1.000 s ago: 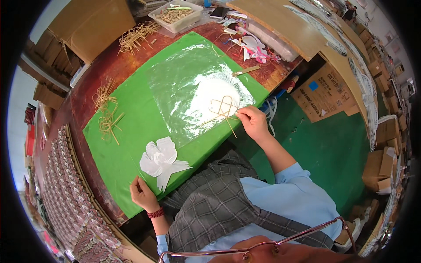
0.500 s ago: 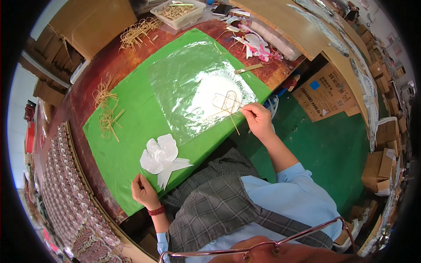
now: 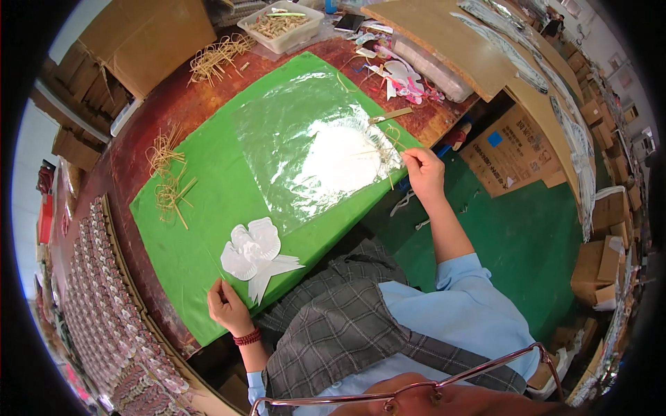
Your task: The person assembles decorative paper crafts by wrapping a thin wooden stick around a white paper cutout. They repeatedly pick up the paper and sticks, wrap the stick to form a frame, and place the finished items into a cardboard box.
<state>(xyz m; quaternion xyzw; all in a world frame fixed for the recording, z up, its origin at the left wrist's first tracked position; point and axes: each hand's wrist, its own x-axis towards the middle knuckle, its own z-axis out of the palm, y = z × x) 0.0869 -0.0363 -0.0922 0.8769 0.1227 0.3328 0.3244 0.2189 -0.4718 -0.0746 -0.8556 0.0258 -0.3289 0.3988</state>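
My right hand is closed in a pinch on one end of a looped straw knot. The knot's thin loops and loose ends lie over the right edge of a bright white patch on a clear plastic sheet. Whether that patch is a white coating or partly glare, I cannot tell. At the near edge of the green cloth, my left hand has its fingers curled together; anything in them is too small to make out. Just beyond it lies a white bow-shaped piece with pointed tails.
Straw knots lie in a bunch on the cloth's left and in a pile at the back. A white tub holds short pale pieces. A flat stick lies by the sheet's far right corner. Patterned pieces fill a board at left.
My right hand has moved right and slightly away from me, bringing the straw knot from the middle of the white patch to its right edge. My left hand stays nearly in place.
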